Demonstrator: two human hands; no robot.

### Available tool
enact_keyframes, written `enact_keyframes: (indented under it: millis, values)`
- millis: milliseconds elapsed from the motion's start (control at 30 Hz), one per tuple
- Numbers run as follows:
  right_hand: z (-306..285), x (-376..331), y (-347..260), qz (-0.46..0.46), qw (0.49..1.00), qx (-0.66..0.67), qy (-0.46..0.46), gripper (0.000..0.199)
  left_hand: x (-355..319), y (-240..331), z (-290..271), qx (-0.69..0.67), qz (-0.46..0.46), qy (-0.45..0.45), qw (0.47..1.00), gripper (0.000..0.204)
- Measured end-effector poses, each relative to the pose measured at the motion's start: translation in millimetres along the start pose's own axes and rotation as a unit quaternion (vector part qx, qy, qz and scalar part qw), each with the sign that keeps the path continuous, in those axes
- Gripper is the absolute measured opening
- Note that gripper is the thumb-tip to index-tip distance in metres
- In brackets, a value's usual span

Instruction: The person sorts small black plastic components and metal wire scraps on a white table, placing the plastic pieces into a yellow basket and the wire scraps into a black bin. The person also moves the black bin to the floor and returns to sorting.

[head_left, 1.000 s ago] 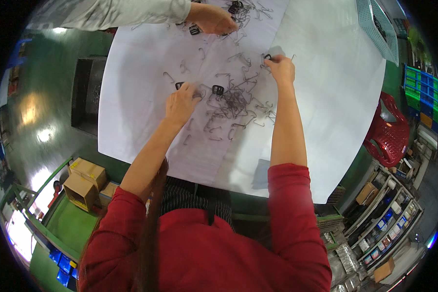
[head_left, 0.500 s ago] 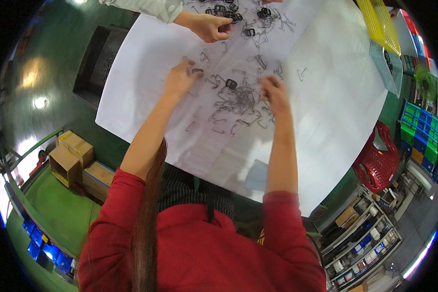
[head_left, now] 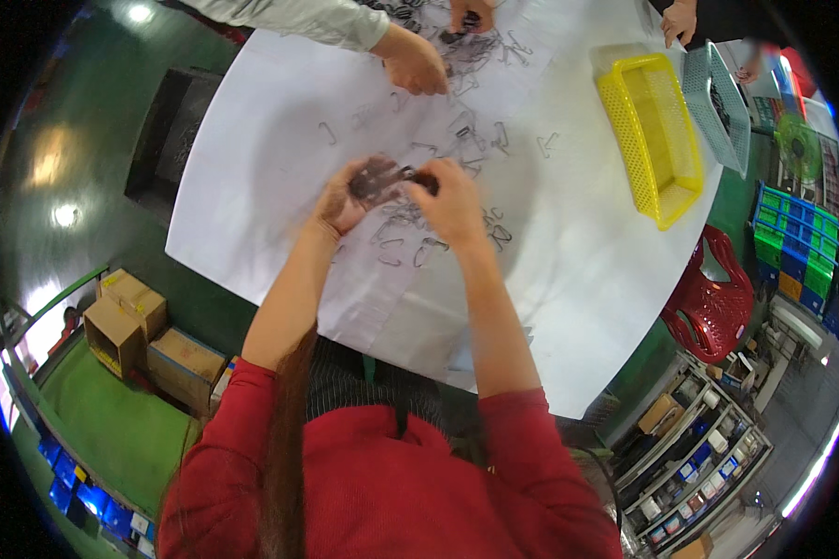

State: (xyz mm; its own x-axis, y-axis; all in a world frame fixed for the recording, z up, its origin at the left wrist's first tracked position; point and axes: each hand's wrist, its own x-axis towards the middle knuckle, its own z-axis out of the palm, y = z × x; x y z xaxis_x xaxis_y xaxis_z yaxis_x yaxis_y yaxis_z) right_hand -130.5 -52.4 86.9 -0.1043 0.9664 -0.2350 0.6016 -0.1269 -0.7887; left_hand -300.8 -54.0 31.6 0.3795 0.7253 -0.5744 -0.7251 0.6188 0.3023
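Over the middle of the white table (head_left: 289, 130) my two hands are close together. My left hand (head_left: 343, 207), palm turned up, is closed around small black pieces (head_left: 368, 182) that look like slotted buckles; their number is blurred. My right hand (head_left: 455, 207) pinches another dark buckle-like piece (head_left: 426, 181) beside the left fingertips. Between the hands the details are smeared by motion. A loose pile of bent metal wire clips (head_left: 403, 216) lies just beneath them, partly hidden by my hands.
Across the table a co-worker's hand (head_left: 418, 65) in a light sleeve reaches toward more clips, and another hand (head_left: 474, 14) holds a black piece. A yellow basket (head_left: 615, 102) stands on the right, beside a pale blue basket (head_left: 732, 121). A red chair (head_left: 718, 307) is by the right edge.
My hands have come together from either side of the clip pile. The yellow basket, tilted at the far right edge before, now rests on the table. The co-worker's sleeved hand has shifted nearer.
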Motion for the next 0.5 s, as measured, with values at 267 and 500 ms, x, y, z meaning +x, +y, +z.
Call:
enact_keyframes:
  millis: [267,500]
  values:
    - [-72.4,47.2,109.2,-0.077,0.950,-0.077,0.293,0.028,34.4,-35.9,0.3,-0.138,-0.034,0.049,0.989,0.023]
    - [-29.4,89.7,80.7,-0.130,0.960,-0.174,0.179,0.019,45.5,-26.1,-20.3,-0.170,-0.050,-0.016,0.984,0.026]
